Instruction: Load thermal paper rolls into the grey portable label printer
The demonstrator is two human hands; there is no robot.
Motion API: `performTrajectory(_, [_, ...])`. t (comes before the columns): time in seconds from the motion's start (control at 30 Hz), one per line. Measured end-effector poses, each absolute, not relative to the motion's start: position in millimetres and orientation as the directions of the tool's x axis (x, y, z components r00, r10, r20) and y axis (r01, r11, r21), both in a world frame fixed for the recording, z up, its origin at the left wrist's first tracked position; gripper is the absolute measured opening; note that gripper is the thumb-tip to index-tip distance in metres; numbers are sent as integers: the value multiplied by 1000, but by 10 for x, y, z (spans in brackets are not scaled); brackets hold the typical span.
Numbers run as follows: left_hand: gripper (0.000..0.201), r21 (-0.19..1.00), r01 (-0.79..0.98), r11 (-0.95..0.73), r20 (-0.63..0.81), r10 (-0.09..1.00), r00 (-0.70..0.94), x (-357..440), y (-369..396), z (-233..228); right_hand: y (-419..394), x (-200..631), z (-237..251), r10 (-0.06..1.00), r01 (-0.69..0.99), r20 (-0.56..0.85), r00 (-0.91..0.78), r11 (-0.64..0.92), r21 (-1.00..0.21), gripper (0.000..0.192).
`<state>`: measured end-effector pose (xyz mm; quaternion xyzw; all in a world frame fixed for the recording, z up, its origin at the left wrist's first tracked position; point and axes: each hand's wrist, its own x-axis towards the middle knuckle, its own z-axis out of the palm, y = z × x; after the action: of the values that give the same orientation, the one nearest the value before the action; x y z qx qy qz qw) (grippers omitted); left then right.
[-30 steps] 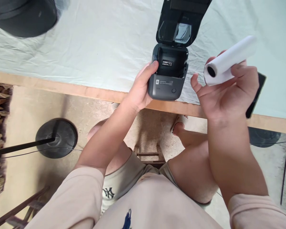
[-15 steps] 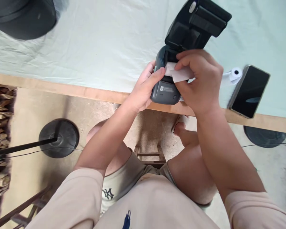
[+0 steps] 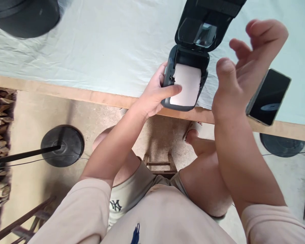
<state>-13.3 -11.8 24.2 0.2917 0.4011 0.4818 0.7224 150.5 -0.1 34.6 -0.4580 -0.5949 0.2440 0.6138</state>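
A dark portable label printer is at the table's front edge, its lid swung up and away. White paper from a roll lies in its compartment and down over its front. My left hand grips the printer's left side, the thumb pressing on the paper. To the right of the printer and apart from it, my right hand is raised, fingers loosely bent and spread from the thumb, with nothing in it. It hides the spot where the small spare roll stood.
A phone lies on the table's right side near the wooden edge. A large black object stands at the back left. Below are round black bases and a wooden stool.
My right hand has let go of the paper and moved up and right, away from the printer. The paper now lies flat over the printer's front, and the left thumb has shifted onto it.
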Motion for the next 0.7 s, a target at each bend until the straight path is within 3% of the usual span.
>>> performTrajectory(0.07, [57, 809, -451, 377, -310, 925, 218, -126, -120, 252, 69, 1541, 369, 930, 54, 332, 156, 327, -943, 46])
performTrajectory(0.13, [58, 789, -474, 390, -332, 921, 205, -124, -121, 251, 124, 1562, 396, 970, -64, 156, 188, 170, -983, 38])
performTrajectory(0.2, [59, 759, -512, 402, -360, 915, 183, -128, -121, 240, 151, 1567, 408, 968, -95, 67, 243, 93, -991, 29])
performTrajectory(0.33, [55, 767, -532, 359, -279, 933, 227, -145, -114, 188, 130, 1534, 350, 989, -123, 40, 144, 58, -991, 32])
performTrajectory(0.53, [24, 758, -610, 231, -71, 959, 275, -136, -128, 141, 19, 1424, 274, 977, -173, 28, -210, -9, -985, 75])
performTrajectory(0.7, [28, 793, -558, 245, -85, 951, 297, -131, -132, 177, -28, 1399, 307, 975, -151, -69, -212, -103, -983, 82])
